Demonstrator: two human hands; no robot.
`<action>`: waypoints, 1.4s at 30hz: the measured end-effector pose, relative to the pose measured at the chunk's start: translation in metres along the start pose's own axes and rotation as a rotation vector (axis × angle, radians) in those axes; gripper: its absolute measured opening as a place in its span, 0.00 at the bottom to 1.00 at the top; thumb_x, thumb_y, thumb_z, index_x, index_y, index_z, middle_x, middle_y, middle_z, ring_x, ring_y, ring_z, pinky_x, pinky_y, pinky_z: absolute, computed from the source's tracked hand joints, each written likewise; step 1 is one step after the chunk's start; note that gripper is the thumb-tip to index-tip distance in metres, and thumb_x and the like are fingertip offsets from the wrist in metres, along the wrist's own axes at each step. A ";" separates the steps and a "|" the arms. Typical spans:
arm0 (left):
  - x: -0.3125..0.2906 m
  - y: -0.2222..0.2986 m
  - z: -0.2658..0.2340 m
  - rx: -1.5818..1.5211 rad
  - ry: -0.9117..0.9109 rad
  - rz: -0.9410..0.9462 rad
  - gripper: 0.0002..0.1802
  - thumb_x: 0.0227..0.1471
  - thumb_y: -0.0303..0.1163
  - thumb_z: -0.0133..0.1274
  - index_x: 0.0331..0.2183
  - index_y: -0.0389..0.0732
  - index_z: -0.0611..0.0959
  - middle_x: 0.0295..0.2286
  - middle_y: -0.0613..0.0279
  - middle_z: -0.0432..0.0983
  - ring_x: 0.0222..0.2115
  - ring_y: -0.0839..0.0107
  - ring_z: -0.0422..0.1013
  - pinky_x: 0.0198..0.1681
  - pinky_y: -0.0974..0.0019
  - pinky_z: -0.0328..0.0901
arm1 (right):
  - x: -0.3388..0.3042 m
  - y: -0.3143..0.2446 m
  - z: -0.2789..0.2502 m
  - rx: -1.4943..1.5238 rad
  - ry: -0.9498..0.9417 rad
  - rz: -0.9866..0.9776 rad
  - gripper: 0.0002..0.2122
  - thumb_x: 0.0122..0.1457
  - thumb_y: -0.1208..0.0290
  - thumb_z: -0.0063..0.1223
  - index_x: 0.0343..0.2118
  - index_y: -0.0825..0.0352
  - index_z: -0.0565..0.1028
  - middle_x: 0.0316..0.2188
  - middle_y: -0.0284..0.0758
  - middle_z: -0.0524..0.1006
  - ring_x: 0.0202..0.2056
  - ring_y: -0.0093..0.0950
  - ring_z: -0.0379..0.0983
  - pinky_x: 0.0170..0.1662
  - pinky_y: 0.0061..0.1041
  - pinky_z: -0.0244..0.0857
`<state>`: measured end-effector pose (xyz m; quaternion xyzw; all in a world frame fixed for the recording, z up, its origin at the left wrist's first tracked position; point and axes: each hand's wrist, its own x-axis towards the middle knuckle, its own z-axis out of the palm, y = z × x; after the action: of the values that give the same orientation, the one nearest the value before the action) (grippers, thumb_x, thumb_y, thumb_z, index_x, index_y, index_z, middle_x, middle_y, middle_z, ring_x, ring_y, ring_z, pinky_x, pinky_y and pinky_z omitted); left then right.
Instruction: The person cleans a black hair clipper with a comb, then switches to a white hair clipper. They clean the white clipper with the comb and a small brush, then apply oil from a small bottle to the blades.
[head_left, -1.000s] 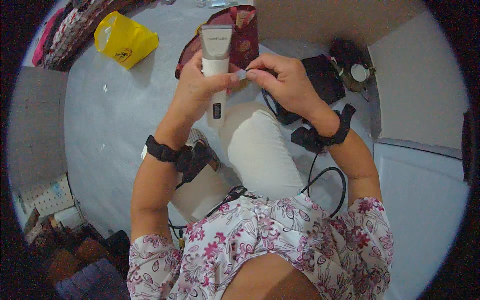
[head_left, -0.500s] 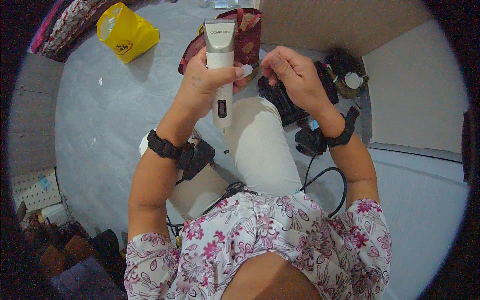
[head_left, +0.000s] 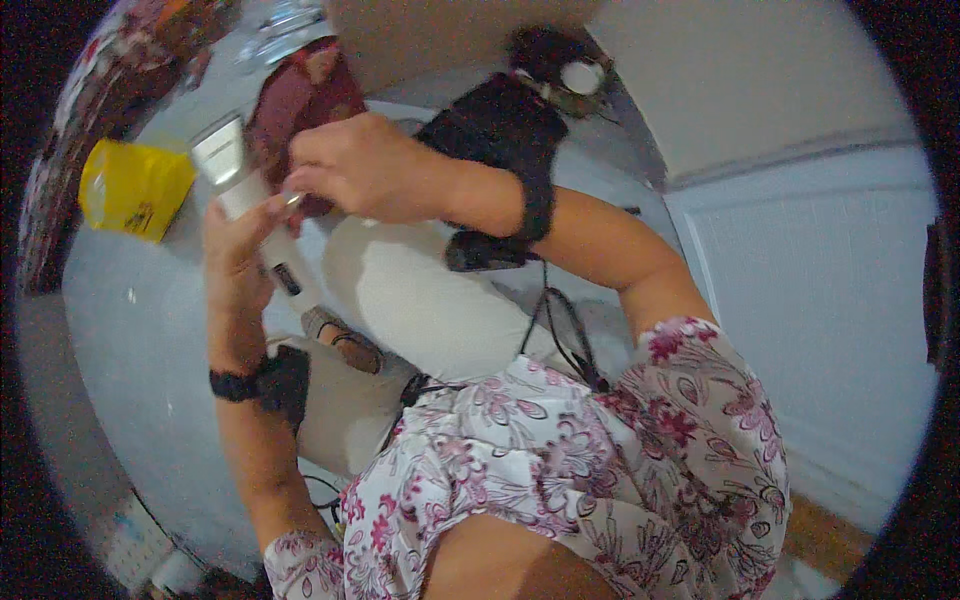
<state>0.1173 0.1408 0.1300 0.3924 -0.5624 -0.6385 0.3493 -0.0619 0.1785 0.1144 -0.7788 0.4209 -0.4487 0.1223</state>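
Observation:
A white hair clipper [head_left: 240,188] with a silver head and a dark display slants across my left hand [head_left: 234,258], which is closed around its body. The clipper's head points away from me, up and to the left. My right hand [head_left: 372,172] is beside it with fingertips pinched together, meeting my left thumb. A small pale piece [head_left: 292,200] shows between the thumb and those fingertips. Blur hides what kind of thing it is and which hand grips it. Both wrists wear black straps with dark boxes.
A yellow plastic bag [head_left: 135,192] stands on the grey floor at left. Beyond my hands is a maroon bag [head_left: 310,95], with shiny clear packaging [head_left: 285,35] behind it. A black bag-like thing [head_left: 500,125] lies beyond my right forearm. Dark cables [head_left: 560,325] hang near my lap.
The view has turned, so the surroundings sit differently. The clipper has tilted to the left in my left hand. My right hand has come across and now meets my left thumb.

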 end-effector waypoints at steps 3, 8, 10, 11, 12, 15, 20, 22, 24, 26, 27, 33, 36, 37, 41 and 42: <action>0.004 0.000 -0.005 0.040 -0.007 0.001 0.21 0.36 0.30 0.56 0.35 0.35 0.69 0.24 0.61 0.70 0.21 0.74 0.68 0.23 0.72 0.63 | -0.001 0.002 0.002 0.053 0.003 0.015 0.10 0.52 0.65 0.47 0.23 0.68 0.69 0.21 0.41 0.71 0.28 0.41 0.69 0.31 0.34 0.61; 0.006 -0.007 -0.007 0.003 -0.001 0.020 0.18 0.37 0.30 0.55 0.32 0.35 0.69 0.23 0.61 0.69 0.20 0.73 0.67 0.24 0.71 0.62 | -0.003 0.004 0.001 0.205 -0.007 0.050 0.08 0.50 0.69 0.51 0.24 0.68 0.69 0.22 0.40 0.71 0.29 0.39 0.69 0.32 0.34 0.61; 0.006 -0.008 -0.007 -0.026 -0.031 0.039 0.17 0.37 0.30 0.55 0.31 0.36 0.69 0.22 0.61 0.69 0.20 0.73 0.67 0.24 0.71 0.62 | -0.001 0.005 0.001 0.119 0.033 -0.043 0.08 0.49 0.69 0.51 0.24 0.69 0.69 0.22 0.40 0.72 0.29 0.38 0.70 0.32 0.33 0.62; 0.006 -0.008 -0.007 -0.026 -0.010 0.029 0.17 0.37 0.30 0.55 0.31 0.36 0.69 0.22 0.61 0.69 0.20 0.73 0.67 0.24 0.71 0.62 | 0.000 0.005 0.002 0.059 0.027 -0.081 0.08 0.49 0.69 0.51 0.24 0.69 0.69 0.22 0.40 0.72 0.29 0.38 0.70 0.32 0.33 0.62; 0.006 -0.007 -0.007 -0.037 -0.016 0.025 0.16 0.37 0.30 0.55 0.31 0.36 0.69 0.22 0.61 0.69 0.20 0.73 0.67 0.24 0.71 0.62 | 0.001 0.005 0.002 0.109 0.074 -0.106 0.08 0.49 0.69 0.52 0.24 0.69 0.69 0.22 0.40 0.72 0.28 0.38 0.70 0.31 0.33 0.62; 0.008 -0.005 -0.007 -0.037 -0.043 0.032 0.16 0.38 0.30 0.55 0.30 0.36 0.69 0.22 0.61 0.69 0.20 0.73 0.67 0.24 0.71 0.62 | 0.001 0.005 0.002 0.209 0.082 -0.029 0.09 0.49 0.67 0.52 0.24 0.69 0.70 0.21 0.40 0.72 0.27 0.39 0.71 0.30 0.34 0.62; 0.010 -0.008 -0.010 -0.018 -0.010 0.020 0.16 0.38 0.30 0.55 0.31 0.36 0.69 0.23 0.61 0.69 0.20 0.73 0.67 0.24 0.71 0.63 | 0.001 0.006 0.001 -0.001 -0.022 0.023 0.10 0.48 0.65 0.53 0.24 0.68 0.70 0.20 0.39 0.73 0.25 0.40 0.71 0.29 0.36 0.63; 0.011 -0.011 -0.013 -0.015 -0.043 0.029 0.17 0.38 0.30 0.55 0.32 0.36 0.69 0.23 0.60 0.69 0.20 0.73 0.67 0.25 0.70 0.63 | 0.004 0.005 0.003 0.006 -0.022 0.082 0.10 0.48 0.65 0.53 0.24 0.68 0.70 0.21 0.40 0.73 0.26 0.40 0.71 0.29 0.36 0.63; 0.014 -0.010 -0.018 -0.006 -0.041 0.003 0.24 0.37 0.33 0.58 0.37 0.35 0.68 0.26 0.62 0.69 0.22 0.74 0.67 0.25 0.72 0.63 | 0.008 0.004 0.006 0.051 -0.002 0.111 0.10 0.48 0.65 0.53 0.24 0.68 0.70 0.22 0.41 0.73 0.26 0.40 0.71 0.30 0.35 0.63; 0.016 -0.010 -0.021 -0.012 -0.059 0.000 0.28 0.37 0.34 0.58 0.40 0.35 0.68 0.27 0.63 0.69 0.23 0.74 0.67 0.25 0.73 0.63 | 0.009 0.004 0.006 0.129 0.036 0.109 0.10 0.48 0.65 0.53 0.24 0.68 0.70 0.22 0.42 0.74 0.27 0.40 0.71 0.31 0.35 0.63; 0.017 -0.010 -0.022 -0.021 -0.066 0.009 0.28 0.37 0.33 0.58 0.41 0.35 0.68 0.27 0.63 0.69 0.23 0.74 0.67 0.25 0.73 0.63 | 0.011 0.004 0.005 0.177 0.044 0.099 0.10 0.48 0.65 0.53 0.24 0.68 0.70 0.23 0.42 0.74 0.28 0.40 0.71 0.31 0.34 0.63; 0.016 -0.003 -0.015 -0.072 -0.040 0.044 0.21 0.37 0.31 0.56 0.35 0.35 0.68 0.25 0.61 0.69 0.22 0.74 0.67 0.25 0.71 0.63 | 0.018 0.000 -0.003 0.304 0.034 0.185 0.11 0.47 0.65 0.54 0.24 0.68 0.71 0.23 0.42 0.74 0.28 0.39 0.72 0.31 0.33 0.63; 0.015 -0.001 -0.011 -0.095 0.006 0.043 0.17 0.38 0.29 0.55 0.32 0.36 0.69 0.23 0.61 0.69 0.21 0.73 0.68 0.25 0.71 0.64 | 0.018 -0.001 -0.007 0.219 -0.049 0.275 0.11 0.47 0.64 0.54 0.22 0.68 0.71 0.22 0.42 0.74 0.27 0.39 0.72 0.30 0.33 0.63; 0.015 -0.001 -0.010 -0.097 0.017 0.038 0.17 0.38 0.29 0.55 0.32 0.36 0.69 0.23 0.61 0.69 0.21 0.73 0.68 0.24 0.71 0.63 | 0.018 -0.001 -0.008 0.190 -0.058 0.254 0.11 0.47 0.64 0.54 0.22 0.68 0.71 0.21 0.42 0.74 0.27 0.39 0.72 0.30 0.33 0.62; 0.017 -0.002 -0.015 -0.105 -0.055 0.051 0.17 0.38 0.29 0.54 0.33 0.36 0.69 0.23 0.61 0.69 0.22 0.74 0.68 0.25 0.71 0.63 | 0.019 0.000 -0.003 0.146 -0.031 0.180 0.11 0.48 0.65 0.53 0.22 0.68 0.71 0.21 0.42 0.73 0.27 0.40 0.72 0.30 0.34 0.62; 0.018 -0.003 -0.017 -0.111 -0.058 0.051 0.17 0.38 0.29 0.54 0.33 0.36 0.69 0.23 0.61 0.68 0.22 0.74 0.68 0.25 0.71 0.63 | 0.020 0.001 -0.001 0.164 -0.010 0.161 0.10 0.48 0.65 0.53 0.22 0.69 0.71 0.21 0.42 0.73 0.28 0.40 0.71 0.30 0.34 0.62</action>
<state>0.1244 0.1172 0.1242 0.3394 -0.5459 -0.6705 0.3704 -0.0585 0.1632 0.1267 -0.7322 0.4435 -0.4662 0.2234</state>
